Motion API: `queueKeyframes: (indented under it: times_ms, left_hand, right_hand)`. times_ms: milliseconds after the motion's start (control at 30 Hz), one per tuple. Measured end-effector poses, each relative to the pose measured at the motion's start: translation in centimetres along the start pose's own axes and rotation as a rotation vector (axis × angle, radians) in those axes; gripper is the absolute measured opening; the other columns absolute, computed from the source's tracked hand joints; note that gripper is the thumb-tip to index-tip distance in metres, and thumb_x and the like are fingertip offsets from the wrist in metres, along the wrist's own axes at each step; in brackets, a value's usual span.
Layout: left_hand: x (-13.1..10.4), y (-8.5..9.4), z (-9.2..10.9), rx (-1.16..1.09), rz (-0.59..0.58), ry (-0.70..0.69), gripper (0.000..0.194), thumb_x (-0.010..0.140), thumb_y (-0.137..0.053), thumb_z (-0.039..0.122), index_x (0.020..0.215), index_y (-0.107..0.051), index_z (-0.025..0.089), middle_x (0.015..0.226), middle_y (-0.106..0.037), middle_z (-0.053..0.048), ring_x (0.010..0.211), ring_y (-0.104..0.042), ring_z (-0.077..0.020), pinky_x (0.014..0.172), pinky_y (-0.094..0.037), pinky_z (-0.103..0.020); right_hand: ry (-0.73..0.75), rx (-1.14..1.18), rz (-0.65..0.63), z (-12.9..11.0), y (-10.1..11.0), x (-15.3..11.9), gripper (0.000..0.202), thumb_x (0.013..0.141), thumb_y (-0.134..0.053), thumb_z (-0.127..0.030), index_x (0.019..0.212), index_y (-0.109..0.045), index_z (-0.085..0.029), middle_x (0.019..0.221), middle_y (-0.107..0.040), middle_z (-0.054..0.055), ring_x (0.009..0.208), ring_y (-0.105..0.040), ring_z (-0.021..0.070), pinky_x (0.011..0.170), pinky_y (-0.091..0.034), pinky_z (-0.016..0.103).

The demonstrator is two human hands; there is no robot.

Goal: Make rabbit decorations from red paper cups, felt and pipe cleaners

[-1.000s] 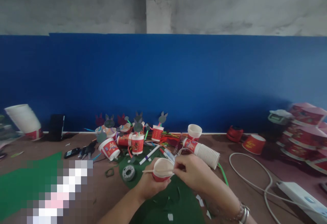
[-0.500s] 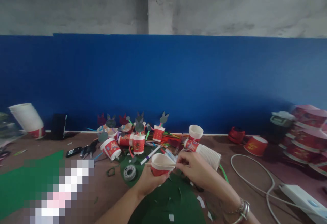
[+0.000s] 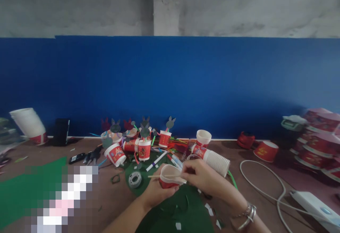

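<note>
A red and white paper cup (image 3: pixel 170 183) is tilted in my left hand (image 3: pixel 156 189), whose fingers wrap round its side and base. Across the cup's mouth lies a thin pale stick (image 3: pixel 154 176), its left end jutting past the rim. My right hand (image 3: pixel 195 172) pinches at the cup's right edge, where the stick's other end meets the fingers; the fingertips partly hide it. Both hands are above a dark green sheet (image 3: pixel 175 211). Close behind them lie a purple-capped marker (image 3: pixel 156 161) and other pens.
Decorated cups (image 3: pixel 144 150) stand behind on the left. A stack of cups (image 3: pixel 212 159) lies on its side behind my right hand. A tape roll (image 3: pixel 135 179) is at left; a white cable (image 3: pixel 265 162) and power strip (image 3: pixel 313 208) at right.
The cup has shifted slightly right and down and leans more. The stick now sticks out past the left rim. My right hand has moved a little left.
</note>
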State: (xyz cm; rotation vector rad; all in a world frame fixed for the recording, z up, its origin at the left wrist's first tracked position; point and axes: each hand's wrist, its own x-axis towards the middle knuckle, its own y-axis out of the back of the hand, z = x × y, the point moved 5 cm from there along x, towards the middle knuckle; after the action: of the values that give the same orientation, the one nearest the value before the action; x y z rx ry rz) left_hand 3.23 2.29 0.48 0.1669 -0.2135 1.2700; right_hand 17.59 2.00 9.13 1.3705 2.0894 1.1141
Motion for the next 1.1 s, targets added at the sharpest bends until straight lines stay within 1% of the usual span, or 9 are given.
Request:
queueKeyframes:
  times_ms: [133, 333, 400, 533, 700, 833, 933, 1000, 1100]
  left_hand:
    - [0.0, 0.2, -0.4, -0.014, -0.011, 0.048, 0.034, 0.063, -0.07, 0.021, 0.095, -0.061, 0.015, 0.087, -0.067, -0.006, 0.081, -0.062, -0.0209, 0.074, -0.05, -0.032]
    - [-0.5, -0.5, 0.3, 0.151, -0.087, -0.013, 0.025, 0.06, -0.071, 0.018, 0.084, -0.065, 0.018, 0.082, -0.066, -0.002, 0.075, -0.059, -0.0182, 0.067, -0.048, -0.027]
    - [-0.4, -0.4, 0.2, 0.106, -0.07, 0.0, 0.028, 0.058, -0.073, 0.016, 0.085, -0.065, 0.019, 0.081, -0.066, -0.001, 0.073, -0.059, -0.0175, 0.067, -0.047, -0.026]
    - [0.3, 0.4, -0.7, -0.125, 0.026, 0.087, 0.033, 0.057, -0.077, 0.022, 0.087, -0.067, 0.015, 0.081, -0.069, -0.004, 0.074, -0.061, -0.0184, 0.071, -0.048, -0.028]
    - [1.0, 2.7, -1.1, -0.33, 0.333, 0.131, 0.048, 0.053, -0.082, 0.032, 0.095, -0.068, 0.013, 0.085, -0.071, -0.009, 0.077, -0.063, -0.0211, 0.07, -0.049, -0.03]
    - [0.8, 2.8, -1.5, -0.51, 0.387, 0.175, 0.066, 0.05, -0.084, 0.036, 0.108, -0.062, 0.016, 0.087, -0.071, -0.008, 0.081, -0.065, -0.0228, 0.075, -0.049, -0.033]
    - [0.7, 2.6, -2.1, -0.592, 0.369, 0.237, 0.059, 0.054, -0.082, 0.037, 0.105, -0.061, 0.015, 0.082, -0.07, -0.006, 0.077, -0.065, -0.0211, 0.074, -0.05, -0.033]
    - [0.6, 2.4, -2.6, -0.635, 0.371, 0.293, 0.049, 0.06, -0.079, 0.04, 0.099, -0.062, 0.015, 0.081, -0.07, -0.005, 0.075, -0.066, -0.019, 0.071, -0.051, -0.031]
    - [0.5, 2.0, -3.2, -0.663, 0.378, 0.411, 0.041, 0.069, -0.07, 0.047, 0.092, -0.062, 0.014, 0.072, -0.068, -0.003, 0.062, -0.064, -0.0164, 0.057, -0.051, -0.026]
  right_hand:
    - [-0.023, 0.07, -0.028, 0.7, 1.0, -0.1, 0.013, 0.076, -0.052, -0.021, 0.066, -0.06, -0.016, 0.061, -0.061, -0.002, 0.056, -0.052, 0.0102, 0.052, -0.035, 0.019]
    - [0.04, 0.037, -0.036, -1.0, -1.4, -0.1, 0.012, 0.076, -0.055, -0.022, 0.068, -0.063, -0.017, 0.062, -0.062, -0.002, 0.058, -0.051, 0.01, 0.051, -0.032, 0.019]
    - [0.048, 0.003, -0.02, -1.3, -1.6, -0.1, 0.013, 0.077, -0.055, -0.023, 0.069, -0.063, -0.017, 0.063, -0.062, -0.002, 0.058, -0.051, 0.0102, 0.051, -0.031, 0.02]
    - [-0.008, -0.087, 0.022, 0.1, 0.6, -0.2, 0.013, 0.076, -0.054, -0.024, 0.067, -0.061, -0.018, 0.062, -0.062, -0.001, 0.058, -0.053, 0.0115, 0.053, -0.032, 0.021]
    - [-0.201, -0.136, 0.14, 4.0, 3.9, 0.0, 0.017, 0.08, -0.048, -0.026, 0.07, -0.06, -0.019, 0.063, -0.064, 0.0, 0.059, -0.056, 0.014, 0.053, -0.034, 0.022]
    - [-0.22, -0.18, 0.098, 4.6, 1.5, 0.8, 0.03, 0.078, -0.036, -0.004, 0.089, -0.062, -0.013, 0.075, -0.068, 0.008, 0.07, -0.061, 0.017, 0.063, -0.04, 0.025]
    - [-0.163, -0.228, -0.021, 4.2, -2.1, 1.7, 0.039, 0.072, -0.041, 0.001, 0.103, -0.062, -0.009, 0.092, -0.069, 0.014, 0.086, -0.063, 0.0206, 0.077, -0.041, 0.027]
    - [-0.124, -0.249, 0.014, 4.2, -3.3, 2.2, 0.037, 0.075, -0.042, -0.002, 0.104, -0.063, -0.01, 0.103, -0.067, 0.014, 0.099, -0.06, 0.0218, 0.085, -0.04, 0.027]
    - [-0.243, -0.358, 0.17, 5.5, -3.0, 2.4, 0.031, 0.08, -0.04, -0.008, 0.1, -0.064, -0.011, 0.103, -0.066, 0.015, 0.099, -0.06, 0.0231, 0.085, -0.041, 0.03]
